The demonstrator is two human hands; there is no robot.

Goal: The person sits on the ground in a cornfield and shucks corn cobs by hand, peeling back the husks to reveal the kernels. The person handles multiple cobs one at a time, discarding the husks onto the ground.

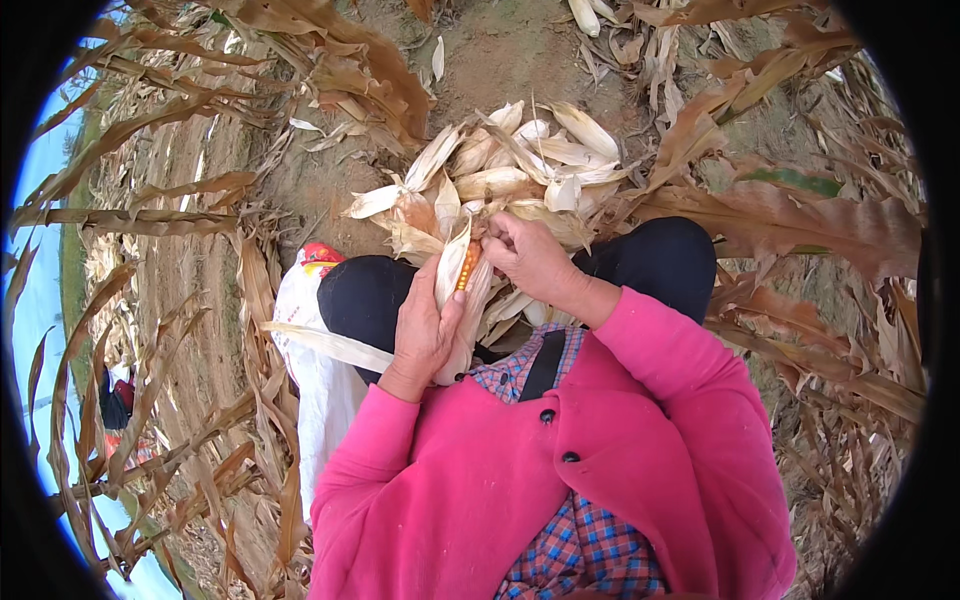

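An ear of corn (469, 264) is held between my knees, with a strip of orange kernels showing through its parted pale husk (451, 262). My left hand (427, 322) wraps the lower part of the ear, thumb along the husk. At the tip, the bent fingers of my right hand (525, 251) pinch the husk; exactly what lies under the fingertips is hidden. A long loose husk strip (330, 341) sticks out to the left behind my left wrist. Just beyond my hands lies a heap of dry husks (495, 180) on the soil.
A white woven sack (322, 405) with red print stands against my left knee. Dry corn stalks and leaves (795, 217) crowd the right side, and more leaves (142, 217) rise at the left. Another husk-covered ear (585, 16) lies on bare soil (499, 67) ahead.
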